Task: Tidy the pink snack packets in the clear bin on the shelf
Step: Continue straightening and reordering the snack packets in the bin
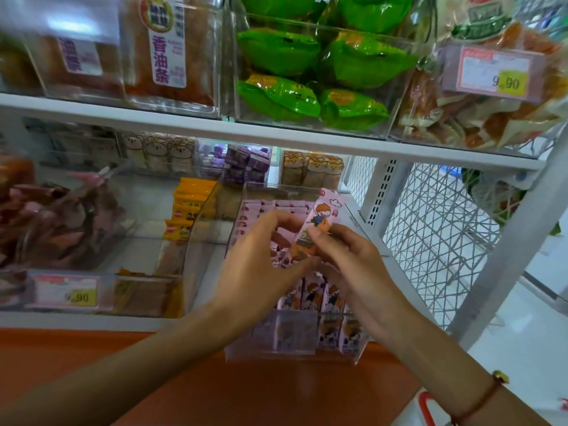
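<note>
Clear bin (236, 348) sits on the lower shelf (92, 322), front edge at 6 o'clock of the frame centre. Rows of pink snack packets (310, 292) stand upright inside; more lie stacked toward the back wall at 12 o'clock of the hands.

Around: yellow packets (190, 207) in the neighbouring bin at 9 o'clock. A price tag (66, 292) reading 9.90 at 8 o'clock. Green bags (307, 72) in a bin on the upper shelf at 12 o'clock; beside them a second price tag (491, 73) at 2 o'clock. White wire mesh (436, 229) closes the shelf end at 3 o'clock.

Hands: both reach into the bin from 6 o'clock, forearms converging. One raised packet (318, 224) tilts from 7 toward 1 o'clock above the rows. Right hand (347, 259) pinches its lower half between thumb and fingertips. Left hand (261, 259) curls its fingers round the packet's left edge, palm turned away from the camera. A red cord bracelet (479, 401) is on the right wrist.

Hard to read: the hands cover the middle rows. The bin's front panel blurs the lowest packets. Bins at far left are smeared.
</note>
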A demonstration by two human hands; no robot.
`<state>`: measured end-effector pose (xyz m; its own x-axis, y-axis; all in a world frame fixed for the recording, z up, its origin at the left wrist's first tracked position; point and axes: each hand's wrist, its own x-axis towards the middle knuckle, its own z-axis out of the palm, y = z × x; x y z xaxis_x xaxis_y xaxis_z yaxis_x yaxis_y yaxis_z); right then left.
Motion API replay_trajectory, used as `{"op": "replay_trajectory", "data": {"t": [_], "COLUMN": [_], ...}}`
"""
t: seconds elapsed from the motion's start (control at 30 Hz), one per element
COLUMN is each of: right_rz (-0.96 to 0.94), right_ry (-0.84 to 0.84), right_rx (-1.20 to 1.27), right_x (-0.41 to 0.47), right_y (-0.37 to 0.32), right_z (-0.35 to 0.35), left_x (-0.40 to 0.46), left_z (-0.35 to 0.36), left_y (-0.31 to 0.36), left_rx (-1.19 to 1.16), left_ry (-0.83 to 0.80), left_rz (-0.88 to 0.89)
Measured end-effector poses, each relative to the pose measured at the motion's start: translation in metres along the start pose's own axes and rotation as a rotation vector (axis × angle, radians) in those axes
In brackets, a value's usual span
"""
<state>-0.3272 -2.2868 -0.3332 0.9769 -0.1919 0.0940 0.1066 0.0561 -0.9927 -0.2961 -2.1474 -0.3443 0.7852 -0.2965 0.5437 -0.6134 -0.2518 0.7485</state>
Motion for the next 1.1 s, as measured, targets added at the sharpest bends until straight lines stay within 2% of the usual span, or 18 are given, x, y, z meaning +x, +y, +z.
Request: {"op": "replay_trajectory", "data": {"t": [0.07,0.2,0.37,0.5,0.6,0.7,0.77,0.87,0.93,1.1], "right_rz": [-0.017,-0.052,-0.202,-0.200,-0.132,-0.049,-0.009,-0.013,-0.057,-0.296], "right_ry": [-0.035,-0.033,0.172,0.148,0.062,0.073,0.080,0.082,0.062,-0.050], "right_rx": [0.008,0.034,-0.099,-0.149,-0.088,-0.036,-0.030,-0.038,-0.033,-0.077], "right_x": [0.001,0.000,-0.001,-0.001,0.001,0.002,0.003,0.001,0.000,-0.002], "right_y": [-0.001,-0.003,-0.001,-0.002,-0.004,-0.003,0.000,0.000,-0.002,-0.008], "right_z": [-0.002,-0.006,-0.006,-0.009,-0.012,-0.015,-0.015,-0.013,-0.012,-0.012], "left_x": [0.002,0.004,0.004,0.006,0.010,0.013,0.014,0.014,0.014,0.017], "left_z": [-0.001,-0.002,0.002,0.000,-0.004,-0.006,-0.006,-0.006,-0.007,-0.015], "left_y": [-0.001,-0.002,-0.005,0.002,0.010,0.013,0.012,0.010,0.010,0.009], "left_rx": [0.022,0.071,0.138,0.014,-0.178,-0.430,-0.479,-0.499,-0.507,-0.299], "left_ry": [-0.005,-0.143,-0.071,-0.084,-0.212,-0.366,-0.418,-0.430,-0.417,-0.210], "left_rz": [0.003,0.064,0.103,0.072,-0.027,-0.260,-0.376,-0.425,-0.375,0.023]}}
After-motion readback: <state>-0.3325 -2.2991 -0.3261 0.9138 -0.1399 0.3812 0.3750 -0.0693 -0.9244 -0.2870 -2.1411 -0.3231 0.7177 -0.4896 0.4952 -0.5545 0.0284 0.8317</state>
